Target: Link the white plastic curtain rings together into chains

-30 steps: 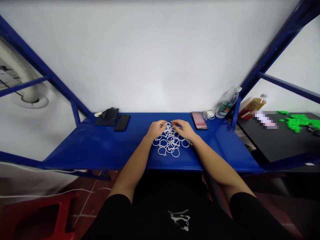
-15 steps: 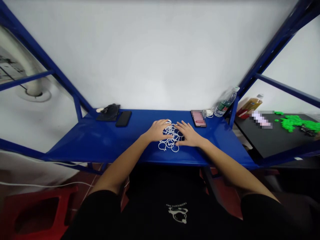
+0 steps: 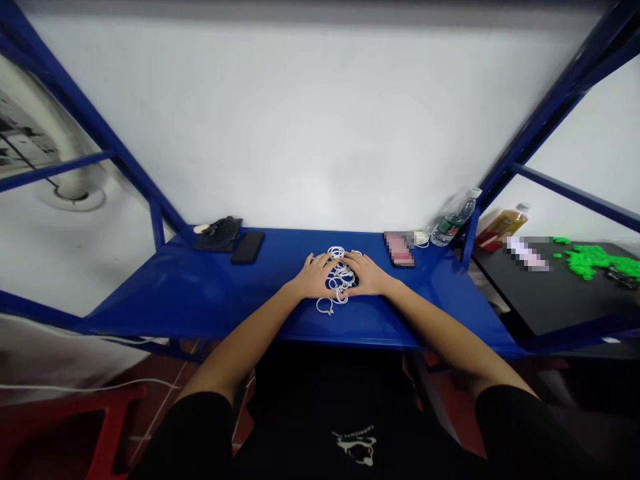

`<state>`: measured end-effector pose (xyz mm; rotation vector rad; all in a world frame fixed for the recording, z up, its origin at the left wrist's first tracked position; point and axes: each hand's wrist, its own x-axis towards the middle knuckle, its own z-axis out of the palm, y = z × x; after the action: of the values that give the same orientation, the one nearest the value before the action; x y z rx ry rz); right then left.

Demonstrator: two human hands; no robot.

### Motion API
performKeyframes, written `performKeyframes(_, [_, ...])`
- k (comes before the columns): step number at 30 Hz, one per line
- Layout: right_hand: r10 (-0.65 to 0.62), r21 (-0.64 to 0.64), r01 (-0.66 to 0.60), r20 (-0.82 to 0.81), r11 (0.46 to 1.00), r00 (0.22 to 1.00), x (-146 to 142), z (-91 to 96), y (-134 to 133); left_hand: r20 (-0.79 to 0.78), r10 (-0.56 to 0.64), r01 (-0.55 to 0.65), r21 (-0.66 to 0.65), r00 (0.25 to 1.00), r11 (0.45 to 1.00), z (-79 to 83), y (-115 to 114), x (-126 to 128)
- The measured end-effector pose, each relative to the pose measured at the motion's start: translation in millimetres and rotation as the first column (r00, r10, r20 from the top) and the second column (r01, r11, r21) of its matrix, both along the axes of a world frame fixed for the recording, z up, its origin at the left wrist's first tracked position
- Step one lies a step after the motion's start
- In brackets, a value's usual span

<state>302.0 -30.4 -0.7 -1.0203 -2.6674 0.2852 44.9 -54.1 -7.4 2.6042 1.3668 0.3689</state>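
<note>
A heap of thin white rings (image 3: 342, 274), several with small tabs, lies on the blue tabletop (image 3: 200, 300). Around its left side curves my left hand (image 3: 316, 275), fingers spread and reaching over the far edge of the heap. My right hand (image 3: 367, 275) cups the opposite side, its fingers also apart. The fingertips of both hands come close together at the far side and the thumbs at the near side, with the rings between. One loose ring (image 3: 325, 305) lies nearer to me, outside the hands. Parts of the heap are hidden under my fingers.
At the back left are a black phone (image 3: 248, 247) and a dark crumpled item (image 3: 223, 233). Toward the back right lie a phone with a pink screen (image 3: 399, 249), a white cable (image 3: 422, 239) and a water bottle (image 3: 456, 217). Green pieces (image 3: 590, 261) cover part of the black side table (image 3: 530, 293).
Both hands have moved toward each other, drawing the spread rings into a tighter heap. One ring stays outside at the near side. The camera view has shifted slightly.
</note>
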Motion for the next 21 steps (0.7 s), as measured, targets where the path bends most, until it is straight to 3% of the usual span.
performKeyframes(5, [-0.013, 0.071, 0.021, -0.120, 0.997, 0.993, -0.1, 1.4, 13.2, 0.117, -0.020, 0.013, 0.059, 0.993, 0.998, 8.4, 12.1, -4.2])
performKeyframes(12, [-0.136, -0.103, 0.133, -0.020, 0.986, 0.991, -9.8, 0.2, 27.1, 0.176, 0.041, -0.045, 0.019, 0.983, 0.999, 15.0, 45.2, -4.0])
performKeyframes(17, [-0.132, -0.100, 0.128, -0.029, 0.987, 0.991, -13.0, -2.5, 24.5, 0.170, 0.102, -0.085, -0.105, 0.980, 0.991, 2.7, 57.5, 11.4])
performKeyframes(21, [-0.112, -0.101, 0.106, -0.064, 0.989, 0.992, -8.7, -5.0, 21.4, 0.189, 0.076, -0.064, -0.068, 0.979, 0.996, -11.2, 54.2, 13.9])
